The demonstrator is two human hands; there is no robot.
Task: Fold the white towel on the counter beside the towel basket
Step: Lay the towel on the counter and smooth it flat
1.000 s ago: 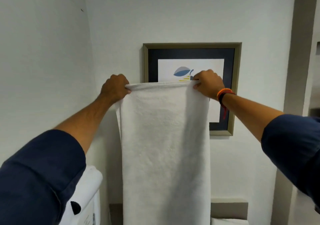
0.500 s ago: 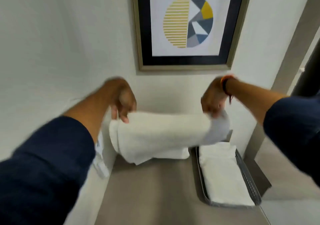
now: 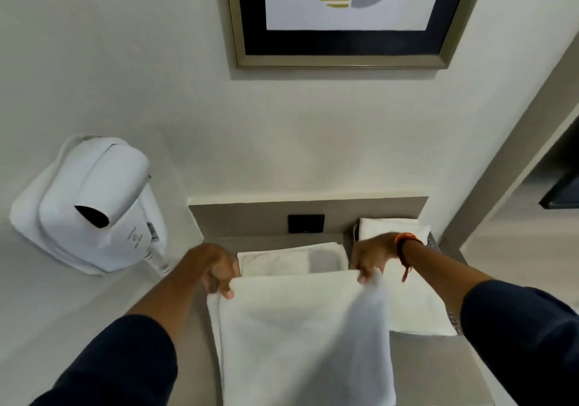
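Note:
A white towel (image 3: 300,336) hangs lengthwise over the grey counter (image 3: 194,343), its far end doubled under against the counter. My left hand (image 3: 216,269) pinches the near fold's left corner. My right hand (image 3: 371,255), with an orange and black wristband, pinches the right corner. To the right, the dark towel basket (image 3: 434,241) holds folded white towels (image 3: 413,311); my right forearm crosses over it.
A white wall-mounted hair dryer (image 3: 94,205) with a coiled cord hangs at the left. A black socket (image 3: 306,223) sits in the counter's back panel. A framed picture (image 3: 344,42) hangs above. A door frame (image 3: 501,155) rises at the right.
The towel was held up high in front of the picture, then came down. Both hands have lowered it onto the counter, and the view has tipped downward.

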